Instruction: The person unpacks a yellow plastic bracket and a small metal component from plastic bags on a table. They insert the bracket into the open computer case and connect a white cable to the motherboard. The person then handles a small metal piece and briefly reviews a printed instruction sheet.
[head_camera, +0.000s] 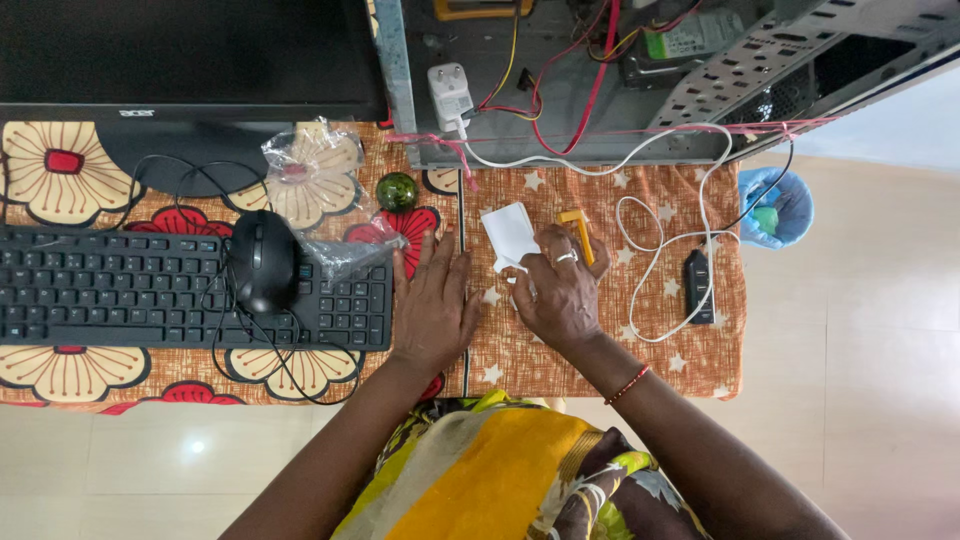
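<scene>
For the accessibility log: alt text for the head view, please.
Seen from above, a person's right hand presses a white cloth beside a yellow tool on an orange starred tablecloth, while the left hand rests flat beside a black keyboard with a mouse on it.

My left hand (432, 305) lies flat between the black plastic keyboard (120, 285) and my right hand (560, 290), which presses the white folded cloth (509, 235) beside the yellow plastic tool (578, 230).

One keyboard (150, 285), one mouse (262, 260), one monitor (180, 55) — two hands (432, 305).
</scene>
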